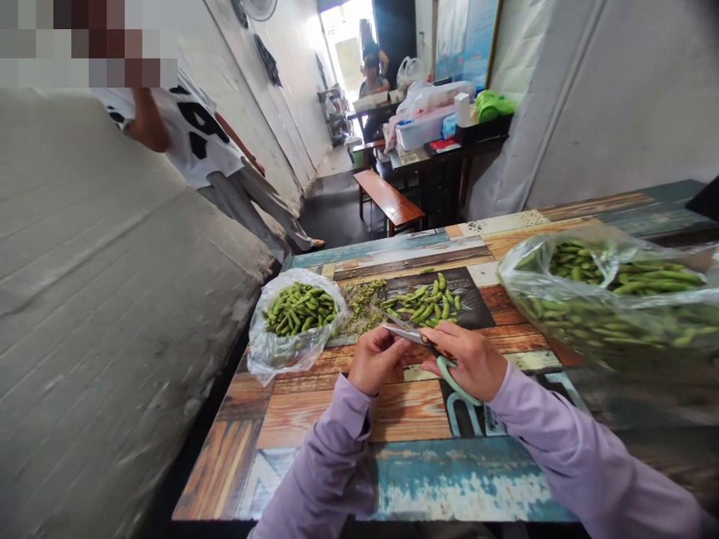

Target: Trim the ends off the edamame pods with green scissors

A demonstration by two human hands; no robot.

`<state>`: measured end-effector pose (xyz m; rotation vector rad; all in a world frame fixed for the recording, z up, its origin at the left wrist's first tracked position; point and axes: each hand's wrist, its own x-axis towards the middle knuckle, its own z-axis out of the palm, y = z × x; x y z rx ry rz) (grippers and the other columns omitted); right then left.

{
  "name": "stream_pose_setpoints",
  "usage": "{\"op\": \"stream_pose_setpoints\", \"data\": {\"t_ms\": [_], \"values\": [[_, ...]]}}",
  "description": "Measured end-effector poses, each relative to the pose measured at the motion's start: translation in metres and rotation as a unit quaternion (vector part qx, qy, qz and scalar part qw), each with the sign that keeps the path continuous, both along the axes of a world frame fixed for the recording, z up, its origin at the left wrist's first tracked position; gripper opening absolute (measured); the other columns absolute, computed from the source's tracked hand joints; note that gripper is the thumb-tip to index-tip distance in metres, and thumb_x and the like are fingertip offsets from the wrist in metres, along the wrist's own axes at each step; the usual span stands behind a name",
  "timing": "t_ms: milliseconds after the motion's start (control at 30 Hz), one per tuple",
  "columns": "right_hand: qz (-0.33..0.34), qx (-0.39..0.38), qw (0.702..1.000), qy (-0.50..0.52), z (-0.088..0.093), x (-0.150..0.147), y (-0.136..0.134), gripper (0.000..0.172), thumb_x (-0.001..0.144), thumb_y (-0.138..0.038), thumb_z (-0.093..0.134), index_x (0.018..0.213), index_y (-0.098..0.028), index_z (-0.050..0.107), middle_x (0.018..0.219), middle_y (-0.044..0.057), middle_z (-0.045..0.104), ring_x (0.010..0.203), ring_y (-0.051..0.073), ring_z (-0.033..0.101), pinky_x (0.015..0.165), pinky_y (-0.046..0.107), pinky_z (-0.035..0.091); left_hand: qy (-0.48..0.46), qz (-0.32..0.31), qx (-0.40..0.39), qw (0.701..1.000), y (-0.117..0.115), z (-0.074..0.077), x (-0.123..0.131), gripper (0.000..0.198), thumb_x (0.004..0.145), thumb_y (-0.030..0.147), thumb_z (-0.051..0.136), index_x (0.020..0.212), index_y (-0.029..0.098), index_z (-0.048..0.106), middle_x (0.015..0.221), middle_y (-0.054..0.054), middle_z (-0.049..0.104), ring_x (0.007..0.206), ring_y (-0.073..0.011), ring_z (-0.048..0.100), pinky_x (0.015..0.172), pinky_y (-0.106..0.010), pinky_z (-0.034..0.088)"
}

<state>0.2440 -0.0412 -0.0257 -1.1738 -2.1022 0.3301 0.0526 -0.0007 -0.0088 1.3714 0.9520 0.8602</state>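
My right hand (472,359) is closed around the pale green handles of a pair of scissors (457,382), whose blades point left and lie slightly apart. Close to the blades, my left hand (375,361) has its fingers pinched together; what they hold, if anything, is hidden. Just beyond both hands, loose green soybean pods (430,305) lie on a dark printed patch of the tabletop. A heap of small green trimmings (365,307) is spread to their left. Farther left, an open clear plastic bag (264,363) holds a mound of soybean pods (300,307).
A large clear bag (595,318) full of pods stands on the right of the patchwork wood-pattern table (359,408). A white wall (112,299) runs along the left, where a person (196,142) stands. Beyond are a bench (387,196), a cluttered table and other people.
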Motion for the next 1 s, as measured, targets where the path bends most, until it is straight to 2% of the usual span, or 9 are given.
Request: {"op": "stream_pose_setpoints", "data": {"t_ms": [100, 200, 300, 400, 567, 700, 867, 1000], "values": [[-0.003, -0.001, 1.0, 0.008, -0.001, 0.0001, 0.0, 0.045, 0.08, -0.03, 0.062, 0.123, -0.021, 0.051, 0.099, 0.008, 0.061, 0.085, 0.019, 0.061, 0.073, 0.031, 0.052, 0.007, 0.012, 0.029, 0.999, 0.0009, 0.0014, 0.0, 0.026, 0.072, 0.039, 0.069, 0.076, 0.013, 0.064, 0.062, 0.0, 0.056, 0.051, -0.0095, 0.05, 0.05, -0.022, 0.042], [-0.041, 0.001, 0.999, 0.021, -0.0021, 0.0013, 0.0016, 0.042, 0.081, -0.031, 0.061, 0.121, -0.022, 0.052, 0.097, 0.007, 0.061, 0.08, 0.018, 0.061, 0.069, 0.03, 0.052, 0.021, 0.053, 0.107, 0.993, 0.0026, 0.0064, 0.0, 0.019, 0.068, 0.032, 0.073, 0.073, 0.015, 0.069, 0.072, -0.003, 0.059, 0.065, -0.0116, 0.052, 0.06, -0.023, 0.042], [-0.075, 0.008, 0.996, 0.039, -0.003, 0.0034, 0.0037, 0.042, 0.081, -0.032, 0.061, 0.121, -0.022, 0.052, 0.096, 0.007, 0.061, 0.069, 0.016, 0.059, 0.064, 0.03, 0.052, 0.036, 0.09, 0.137, 0.986, 0.0041, 0.0089, -0.0007, 0.015, 0.064, 0.028, 0.075, 0.072, 0.016, 0.071, 0.064, 0.0, 0.051, 0.062, -0.0101, 0.045, 0.059, -0.021, 0.037], [-0.081, 0.02, 0.995, 0.05, -0.0033, 0.0038, 0.0047, 0.047, 0.079, -0.031, 0.063, 0.123, -0.023, 0.05, 0.102, 0.008, 0.06, 0.072, 0.017, 0.06, 0.069, 0.032, 0.053, -0.004, 0.079, 0.069, 0.995, 0.0048, 0.0067, -0.0013, 0.021, 0.067, 0.032, 0.073, 0.076, 0.015, 0.067, 0.058, 0.003, 0.048, 0.056, -0.0083, 0.043, 0.055, -0.021, 0.035], [-0.076, 0.019, 0.996, 0.05, -0.0026, 0.0005, 0.0038, 0.049, 0.078, -0.03, 0.064, 0.124, -0.022, 0.05, 0.104, 0.008, 0.06, 0.083, 0.02, 0.061, 0.075, 0.035, 0.053, -0.132, 0.052, -0.069, 0.987, 0.0044, 0.005, -0.001, 0.032, 0.065, 0.035, 0.074, 0.078, 0.016, 0.053, 0.066, 0.002, 0.06, 0.053, -0.0083, 0.053, 0.054, -0.021, 0.042], [-0.055, 0.029, 0.997, 0.04, -0.0027, -0.002, 0.0032, 0.05, 0.077, -0.029, 0.065, 0.124, -0.023, 0.051, 0.106, 0.009, 0.06, 0.091, 0.022, 0.06, 0.079, 0.038, 0.053, -0.179, 0.041, -0.098, 0.978, 0.0026, 0.0071, 0.0005, 0.036, 0.064, 0.034, 0.076, 0.08, 0.016, 0.049, 0.069, 0.001, 0.063, 0.055, -0.0093, 0.057, 0.057, -0.023, 0.047], [-0.034, 0.027, 0.999, 0.027, -0.002, -0.0037, 0.0025, 0.056, 0.072, -0.029, 0.07, 0.124, -0.022, 0.05, 0.103, 0.009, 0.061, 0.091, 0.023, 0.06, 0.079, 0.038, 0.052, -0.174, 0.021, -0.109, 0.978, -0.0005, 0.0035, 0.0034, 0.038, 0.064, 0.036, 0.076, 0.083, 0.016, 0.05, 0.061, 0.002, 0.062, 0.053, -0.0108, 0.059, 0.055, -0.022, 0.046], [-0.035, 0.022, 0.999, 0.02, -0.0013, -0.0033, 0.0016, 0.056, 0.072, -0.029, 0.07, 0.124, -0.022, 0.05, 0.104, 0.009, 0.061, 0.092, 0.023, 0.059, 0.08, 0.039, 0.051, -0.176, 0.008, -0.124, 0.977, -0.0014, 0.0003, 0.0044, 0.038, 0.065, 0.035, 0.076, 0.085, 0.016, 0.05, 0.066, 0.0, 0.065, 0.053, -0.0114, 0.06, 0.054, -0.025, 0.049]]}}
